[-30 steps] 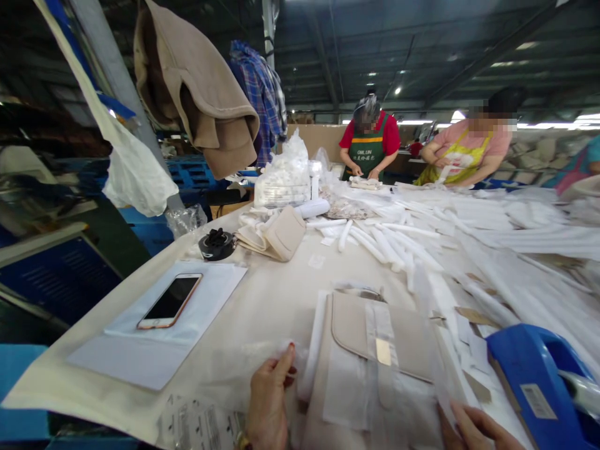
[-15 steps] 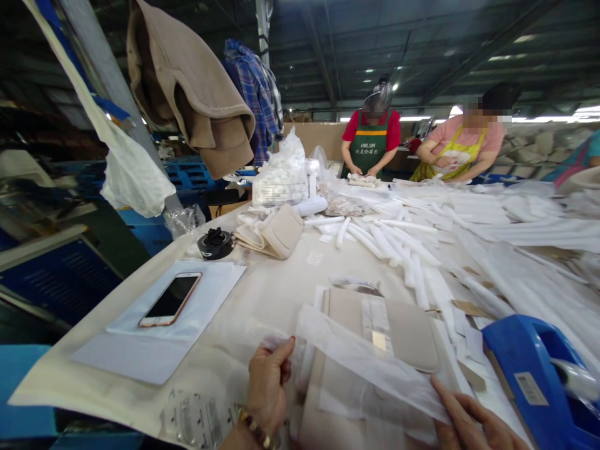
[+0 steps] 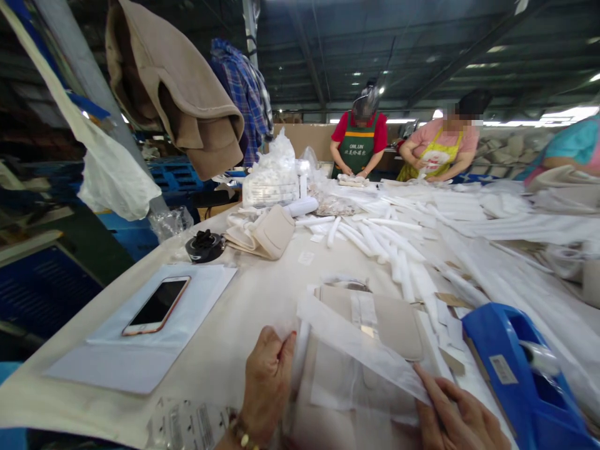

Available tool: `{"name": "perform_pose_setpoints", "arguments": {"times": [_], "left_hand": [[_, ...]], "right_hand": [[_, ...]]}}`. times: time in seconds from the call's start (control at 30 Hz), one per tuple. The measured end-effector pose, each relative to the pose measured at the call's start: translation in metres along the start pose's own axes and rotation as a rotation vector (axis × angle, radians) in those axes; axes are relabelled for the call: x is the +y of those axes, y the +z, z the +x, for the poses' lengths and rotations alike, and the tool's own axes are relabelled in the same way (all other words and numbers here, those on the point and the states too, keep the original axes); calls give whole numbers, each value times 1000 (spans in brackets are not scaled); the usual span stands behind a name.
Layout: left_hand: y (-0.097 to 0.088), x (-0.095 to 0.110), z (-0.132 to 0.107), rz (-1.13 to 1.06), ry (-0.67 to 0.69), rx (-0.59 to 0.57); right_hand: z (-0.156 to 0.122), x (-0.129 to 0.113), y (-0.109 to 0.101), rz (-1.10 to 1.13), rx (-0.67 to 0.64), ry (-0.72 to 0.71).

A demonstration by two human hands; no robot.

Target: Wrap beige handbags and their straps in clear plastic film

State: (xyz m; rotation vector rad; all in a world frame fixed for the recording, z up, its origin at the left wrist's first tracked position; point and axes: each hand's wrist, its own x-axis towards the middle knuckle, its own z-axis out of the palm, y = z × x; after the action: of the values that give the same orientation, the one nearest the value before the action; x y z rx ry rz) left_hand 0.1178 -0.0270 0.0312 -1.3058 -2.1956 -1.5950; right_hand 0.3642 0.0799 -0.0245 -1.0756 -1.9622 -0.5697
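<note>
A beige handbag (image 3: 394, 325) lies on the table in front of me, with clear film on its flap. A thin white translucent sheet (image 3: 356, 337) crosses its lower part at a slant. My left hand (image 3: 268, 381), with a beaded bracelet at the wrist, is closed in a pinch at the sheet's left side. My right hand (image 3: 462, 409) holds the sheet's lower right end between thumb and fingers, beside the bag's lower right corner. The bag's bottom edge is partly covered by the sheet and cut off by the frame.
A phone (image 3: 157, 306) rests on white sheets at left. Behind are a black tape roll (image 3: 205, 246) and another beige bag (image 3: 267, 232). White foam tubes (image 3: 370, 240) spread across the middle. A blue tape dispenser (image 3: 520, 375) stands at right. Two people work across the table (image 3: 262, 287); another is at far right.
The view has shifted slightly, moving the table's things left in the picture. My left hand has turned and its fingers have curled closer. The sheet lies a little lower over the bag.
</note>
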Motion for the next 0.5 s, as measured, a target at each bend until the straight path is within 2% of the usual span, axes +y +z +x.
{"name": "perform_pose_setpoints", "arguments": {"times": [0.13, 0.23, 0.37, 0.43, 0.5], "left_hand": [[13, 19, 2, 227, 419, -43], [23, 30, 1, 344, 581, -134], [31, 36, 5, 465, 671, -244], [34, 37, 6, 476, 652, -281], [37, 38, 5, 449, 551, -333]], "right_hand": [[2, -3, -2, 62, -13, 36], [3, -8, -5, 140, -17, 95], [4, -14, -7, 195, -30, 145], [4, -16, -8, 203, -41, 144], [4, -17, -9, 197, -45, 135]]}}
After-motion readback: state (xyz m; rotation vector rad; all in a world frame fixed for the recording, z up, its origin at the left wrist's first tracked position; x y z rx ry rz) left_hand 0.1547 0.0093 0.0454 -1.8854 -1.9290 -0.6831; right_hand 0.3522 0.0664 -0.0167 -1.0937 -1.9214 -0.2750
